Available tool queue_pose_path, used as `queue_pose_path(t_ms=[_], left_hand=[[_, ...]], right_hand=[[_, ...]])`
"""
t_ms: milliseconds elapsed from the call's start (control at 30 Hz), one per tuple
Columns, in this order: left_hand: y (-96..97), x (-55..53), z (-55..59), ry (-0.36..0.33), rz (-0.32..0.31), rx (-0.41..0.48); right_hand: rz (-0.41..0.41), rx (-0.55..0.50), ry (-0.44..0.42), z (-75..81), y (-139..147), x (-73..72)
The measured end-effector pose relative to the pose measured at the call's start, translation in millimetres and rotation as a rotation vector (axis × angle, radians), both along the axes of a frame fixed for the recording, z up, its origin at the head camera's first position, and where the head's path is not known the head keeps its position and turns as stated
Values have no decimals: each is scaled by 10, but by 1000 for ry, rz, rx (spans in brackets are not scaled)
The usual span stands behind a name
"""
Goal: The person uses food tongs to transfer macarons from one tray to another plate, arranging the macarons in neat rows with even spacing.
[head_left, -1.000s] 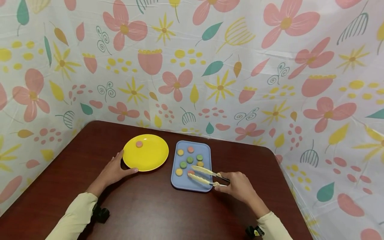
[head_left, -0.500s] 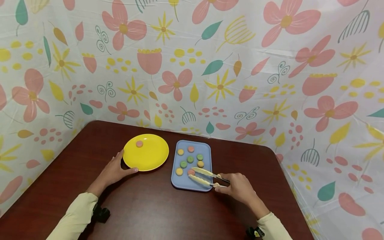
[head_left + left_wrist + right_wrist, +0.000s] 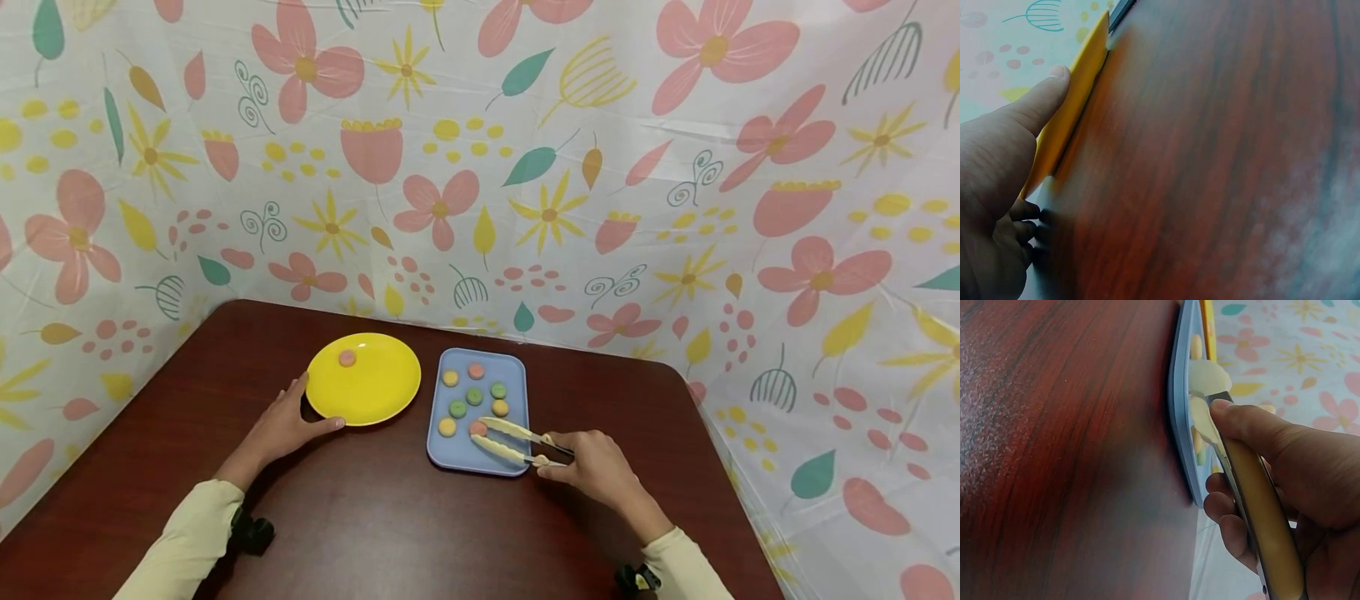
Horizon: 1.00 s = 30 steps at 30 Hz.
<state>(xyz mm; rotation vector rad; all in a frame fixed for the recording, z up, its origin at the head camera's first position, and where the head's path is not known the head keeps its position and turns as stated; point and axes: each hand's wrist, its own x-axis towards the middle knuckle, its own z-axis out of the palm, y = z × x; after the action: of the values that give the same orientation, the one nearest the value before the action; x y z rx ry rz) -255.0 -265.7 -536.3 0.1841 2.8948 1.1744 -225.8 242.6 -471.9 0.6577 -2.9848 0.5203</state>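
Fingers and thumb of the left hand (image 3: 283, 425), left of the centre of the head view, are spread wide apart; they touch the rim of a yellow plate (image 3: 375, 387), thumb at its lower edge, other fingers at its left side. On this plate, near its upper left, lies one pink round piece (image 3: 347, 358).

To the right of the plate, just beside it, is a blue tray (image 3: 453, 457), in the middle of the frame. It bears eight round pieces: three yellow, three green and two pink. The lower pink piece (image 3: 477, 428) is between the tips of the tongs (image 3: 508, 429), which stand apart; whether they touch it, I cannot tell.

Further right, the right hand (image 3: 600, 468) holds the tongs by their handles, its fingers curled around them. Everything lies on a dark brown table (image 3: 360, 517), and behind it hangs a flowered cloth (image 3: 517, 108).
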Motion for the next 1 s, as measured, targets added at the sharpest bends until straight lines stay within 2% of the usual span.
queue_pose_path(t_ms=[367, 500, 800, 1000], left_hand=[[19, -3, 10, -15, 1, -2], [16, -4, 20, -17, 6, -3], [-2, 8, 12, -24, 15, -20], [3, 14, 29, -37, 20, -21]], right_hand=[[-30, -29, -6, 13, -4, 1], [-14, -40, 30, 64, -19, -34], [53, -82, 78, 278, -153, -201], [90, -81, 57, 422, -312, -361]])
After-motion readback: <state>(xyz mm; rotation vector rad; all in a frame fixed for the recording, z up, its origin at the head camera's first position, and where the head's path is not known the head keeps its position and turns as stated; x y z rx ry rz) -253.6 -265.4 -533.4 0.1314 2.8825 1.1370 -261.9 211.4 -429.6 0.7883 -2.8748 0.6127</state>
